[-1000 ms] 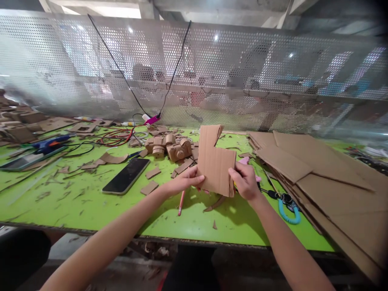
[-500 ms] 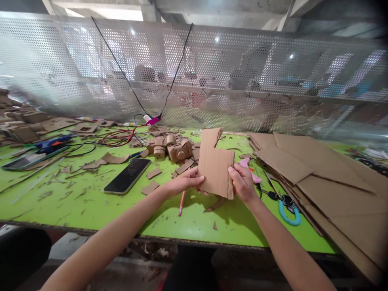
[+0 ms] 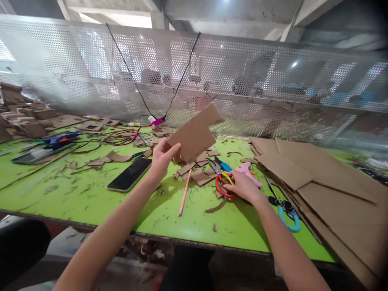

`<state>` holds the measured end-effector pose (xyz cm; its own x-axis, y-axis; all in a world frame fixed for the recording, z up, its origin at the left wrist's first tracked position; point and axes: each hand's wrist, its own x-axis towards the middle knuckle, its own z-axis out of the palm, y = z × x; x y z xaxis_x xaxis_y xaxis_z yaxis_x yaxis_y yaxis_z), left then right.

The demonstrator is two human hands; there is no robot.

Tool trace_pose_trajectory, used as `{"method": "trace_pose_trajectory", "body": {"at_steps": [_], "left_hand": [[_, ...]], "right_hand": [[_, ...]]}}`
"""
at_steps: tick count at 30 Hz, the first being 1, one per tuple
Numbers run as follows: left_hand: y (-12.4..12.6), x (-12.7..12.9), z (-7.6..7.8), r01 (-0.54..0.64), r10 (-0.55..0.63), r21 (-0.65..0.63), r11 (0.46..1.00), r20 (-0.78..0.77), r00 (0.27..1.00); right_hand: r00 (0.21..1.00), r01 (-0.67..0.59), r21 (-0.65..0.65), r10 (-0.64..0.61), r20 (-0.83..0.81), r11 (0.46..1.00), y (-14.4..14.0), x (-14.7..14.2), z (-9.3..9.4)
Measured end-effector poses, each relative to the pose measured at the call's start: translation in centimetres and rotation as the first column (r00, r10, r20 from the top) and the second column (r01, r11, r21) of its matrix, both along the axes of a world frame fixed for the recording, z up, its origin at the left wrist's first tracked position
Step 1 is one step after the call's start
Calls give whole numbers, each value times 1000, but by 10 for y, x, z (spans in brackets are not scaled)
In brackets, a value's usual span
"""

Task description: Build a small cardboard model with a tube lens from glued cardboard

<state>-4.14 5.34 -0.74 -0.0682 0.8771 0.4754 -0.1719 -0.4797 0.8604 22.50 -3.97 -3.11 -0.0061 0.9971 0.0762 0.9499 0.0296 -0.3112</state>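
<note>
Concrete beams (image 3: 160, 20) are crossing the ceiling, and one perforated metal screen (image 3: 224, 101) is standing along the far edge of the green table (image 3: 200, 226), letting blurred shapes show through its holes. Two black cables (image 3: 195, 44) are hanging down its face and meeting at one magenta plug block (image 3: 157, 121).

Two bare hands are working above the tabletop. One notched card (image 3: 194, 135) is hanging tilted in the air, left of centre — the left hand (image 3: 162, 157) is pinching it between thumb and fingers at its near corner. One pair of scissors (image 3: 220, 173), one handle red and one yellow, is lying on the scraps (image 3: 204, 173); the right hand (image 3: 244, 186) is touching the yellow handle with bent fingers, though I cannot tell whether they are gripping it.

One blue cutter (image 3: 224, 166) is lying just beside the scissors, and one pink tool (image 3: 246, 168) is resting partly behind the right hand. One pink pencil (image 3: 185, 192) and one black phone (image 3: 130, 174) are lying between the forearms and the clutter. One turquoise coil (image 3: 284, 223) with keys (image 3: 287, 207) is sitting to the right, near one stack of cardboard sheets (image 3: 327, 173). One blue glue gun (image 3: 59, 140) is lying far left — brown offcuts are littering the green around it.
</note>
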Motion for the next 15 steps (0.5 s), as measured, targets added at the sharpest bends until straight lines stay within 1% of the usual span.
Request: {"method": "trace_pose_trajectory", "body": {"at_steps": [2,3,6,8,10,11,13,14,15], "left_hand": [[6,-6,4,-102,102,32,994,20,995],[8,-9,5,-136,135,39,990,8,991],[11,-16,8,-184,190,82,979,-72,979],[9,-20,10,-230,252,160,960,-135,958],[5,-22,12,-287,337,234,929,-209,918],[3,-22,13,-301,361,252,920,-242,901],[0,-23,15,-288,351,249,925,-266,898],[-1,-23,16,-268,326,233,935,-260,909],[-2,-23,17,-251,302,218,943,-243,922]], "right_hand": [[996,22,-1,-22,-92,1000,2,5,1],[991,43,8,-41,-128,999,3,9,2],[978,92,57,-80,-191,994,6,24,9],[970,78,85,-56,-236,993,5,37,16],[944,12,52,6,-329,999,1,48,27],[927,-26,20,31,-374,999,-3,52,33],[897,-116,-42,86,-433,992,-13,57,45],[902,-149,-61,110,-418,987,-18,59,50],[922,-128,-11,115,-369,992,-23,59,54]]}}
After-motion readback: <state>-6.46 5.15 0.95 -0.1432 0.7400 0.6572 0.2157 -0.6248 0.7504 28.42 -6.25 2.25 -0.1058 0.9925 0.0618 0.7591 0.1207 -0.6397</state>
